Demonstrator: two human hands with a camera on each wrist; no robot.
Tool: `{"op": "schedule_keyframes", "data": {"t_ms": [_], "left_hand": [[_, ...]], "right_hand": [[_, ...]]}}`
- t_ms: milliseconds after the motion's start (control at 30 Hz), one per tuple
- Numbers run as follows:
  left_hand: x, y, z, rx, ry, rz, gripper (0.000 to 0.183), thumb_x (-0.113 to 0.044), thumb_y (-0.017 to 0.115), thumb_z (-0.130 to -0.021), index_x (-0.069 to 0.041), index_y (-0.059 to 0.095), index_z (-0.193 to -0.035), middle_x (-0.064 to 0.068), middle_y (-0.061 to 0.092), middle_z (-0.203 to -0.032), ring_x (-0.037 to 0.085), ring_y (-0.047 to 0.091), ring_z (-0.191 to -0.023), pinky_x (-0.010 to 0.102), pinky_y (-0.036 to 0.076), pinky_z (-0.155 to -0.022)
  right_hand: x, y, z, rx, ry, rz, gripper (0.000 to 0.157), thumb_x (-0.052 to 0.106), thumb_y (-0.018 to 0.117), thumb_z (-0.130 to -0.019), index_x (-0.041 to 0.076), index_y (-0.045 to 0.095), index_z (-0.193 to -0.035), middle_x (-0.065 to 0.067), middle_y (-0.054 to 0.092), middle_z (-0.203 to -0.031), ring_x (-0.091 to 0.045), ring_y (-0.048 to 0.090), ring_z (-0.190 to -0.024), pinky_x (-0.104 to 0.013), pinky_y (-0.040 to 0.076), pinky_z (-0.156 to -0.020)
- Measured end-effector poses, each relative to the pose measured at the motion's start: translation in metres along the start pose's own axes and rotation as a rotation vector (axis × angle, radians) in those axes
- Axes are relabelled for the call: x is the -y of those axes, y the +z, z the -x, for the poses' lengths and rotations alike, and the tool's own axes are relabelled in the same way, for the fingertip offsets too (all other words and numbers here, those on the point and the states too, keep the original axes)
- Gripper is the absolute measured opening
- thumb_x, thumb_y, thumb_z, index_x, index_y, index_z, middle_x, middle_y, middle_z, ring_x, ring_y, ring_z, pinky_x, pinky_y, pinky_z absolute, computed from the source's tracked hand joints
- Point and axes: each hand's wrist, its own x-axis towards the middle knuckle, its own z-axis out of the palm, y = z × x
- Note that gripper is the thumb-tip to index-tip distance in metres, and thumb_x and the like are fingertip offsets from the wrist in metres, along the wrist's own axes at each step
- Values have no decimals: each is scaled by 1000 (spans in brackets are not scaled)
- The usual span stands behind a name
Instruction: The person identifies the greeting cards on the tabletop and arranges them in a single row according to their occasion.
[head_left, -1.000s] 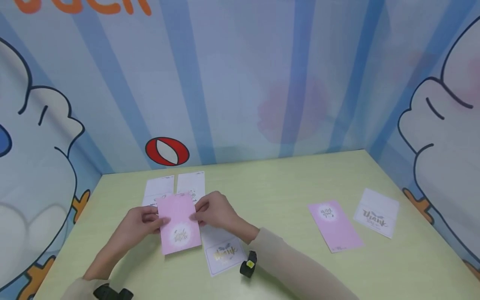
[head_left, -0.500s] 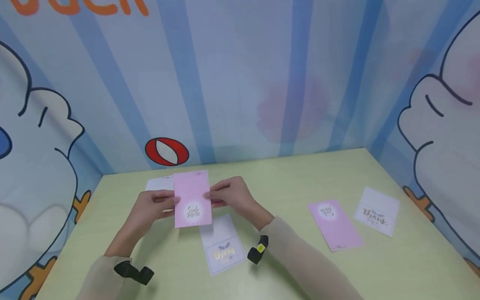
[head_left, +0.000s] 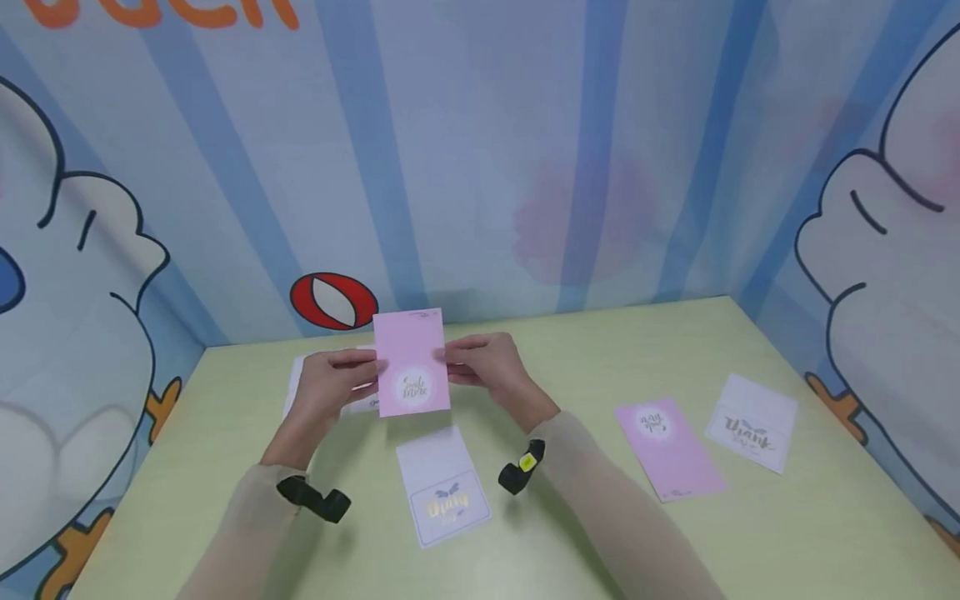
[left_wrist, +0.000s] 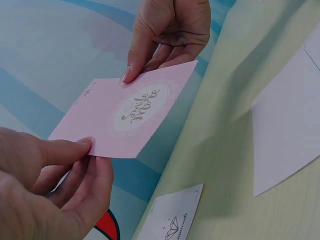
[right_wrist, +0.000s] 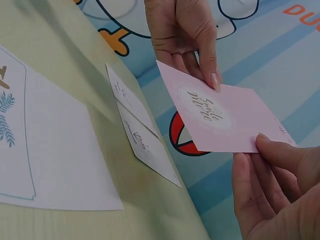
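Held up above the back of the table is a pink card (head_left: 411,350) with gold lettering in a white circle. My left hand (head_left: 330,385) pinches its left edge, thumb in front and fingers behind. On the opposite edge my right hand (head_left: 491,367) pinches the card the same way. Both hands and the card's lettered face also show in the left wrist view. Behind the left hand, two white cards lie side by side, partly hidden; the right wrist view shows one white card (right_wrist: 147,152) with dark lettering. Below the held card lies a white "thank you" card (head_left: 448,504).
On the right side of the table lie another pink card (head_left: 670,452), turned the other way up, and a white "thank" card (head_left: 752,425). A printed blue-striped backdrop (head_left: 480,167) rises from the table's back edge.
Both hands have lifted the pink card and carried it to the right and towards the back. The white cards behind it and the "thank you" card below are less covered. The other cards stay put.
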Motion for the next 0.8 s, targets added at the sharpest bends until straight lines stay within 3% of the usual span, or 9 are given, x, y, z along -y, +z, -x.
{"op": "schedule_keyframes", "data": {"t_ms": [167,333,467,733,800], "left_hand": [[1,11,-18,-32,-19,25,43,-21,78,-97,-2,70,-134,15,75,-122,9,75,-87,31,63,-88],[4,25,-34,-61,-68,21,41,-26,76,-99,-8,71,-135,17,70,-138,19,76,-104,34,61,-95],[4,35,-45,-69,-104,9,38,-24,77,-98,-8,73,-132,16,71,-136,23,76,-112,30,62,-91],[4,48,-64,-89,-153,-51,34,-19,80,-95,-7,76,-126,15,74,-130,22,77,-109,27,63,-87],[7,51,-67,-100,-153,-61,33,-18,81,-93,-5,77,-123,16,76,-126,18,78,-101,26,63,-84]], "right_hand": [[-1,-3,-13,-46,-11,10,25,10,87,-86,1,81,-108,-13,82,-95,-13,77,-68,-32,65,-74],[-4,-7,-24,-100,-1,61,27,10,86,-87,0,79,-110,-15,81,-100,-12,76,-69,-31,65,-75],[-7,-14,-32,-123,20,88,27,10,86,-87,0,79,-111,-16,81,-104,-11,75,-69,-29,65,-74],[-10,-23,-50,-142,43,123,28,7,87,-85,-3,78,-110,-18,81,-102,-11,74,-69,-26,64,-69],[-12,-24,-54,-149,44,144,28,6,87,-84,-3,78,-109,-19,81,-101,-10,73,-67,-26,64,-69]]}}
